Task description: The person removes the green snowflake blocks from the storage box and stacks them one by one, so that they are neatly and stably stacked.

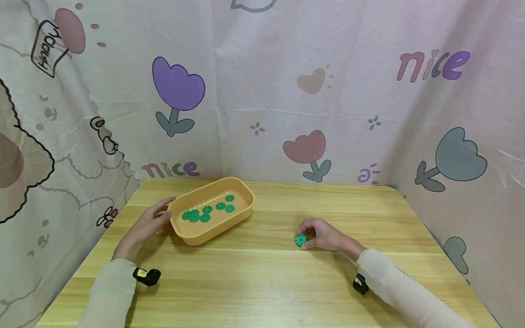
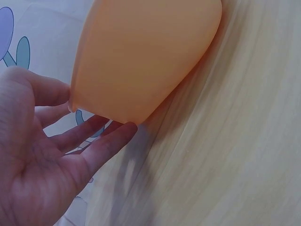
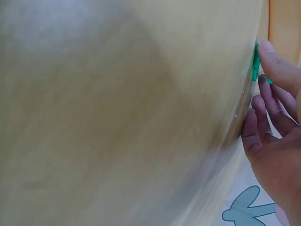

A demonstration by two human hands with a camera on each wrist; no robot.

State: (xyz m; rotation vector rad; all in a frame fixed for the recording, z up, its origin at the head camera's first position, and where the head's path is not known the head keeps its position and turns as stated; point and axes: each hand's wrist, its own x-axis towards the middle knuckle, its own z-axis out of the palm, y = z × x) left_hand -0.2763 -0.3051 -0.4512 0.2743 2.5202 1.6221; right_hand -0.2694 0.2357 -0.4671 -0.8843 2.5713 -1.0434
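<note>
On the right of the head view, my right hand (image 1: pixel 324 234) pinches a green slotted interlocking disc (image 1: pixel 301 240) between thumb and fingers, low at the tabletop. Seen from the right wrist, the disc (image 3: pixel 256 63) shows edge-on beside the fingertips. A yellow plastic tray (image 1: pixel 223 231) with rounded corners sits left of centre. Several green interlocking discs (image 1: pixel 205 217) lie inside it, some overlapping. My left hand (image 1: pixel 147 225) holds the tray's left end; in the left wrist view its thumb and fingers touch the end wall and rim of the tray (image 2: pixel 146 52).
Both stand on a light wooden table (image 1: pixel 254 287). A printed curtain (image 1: pixel 254 86) with flowers and lettering hangs behind the table and along its sides. Each wrist wears a small black camera (image 1: pixel 148 276).
</note>
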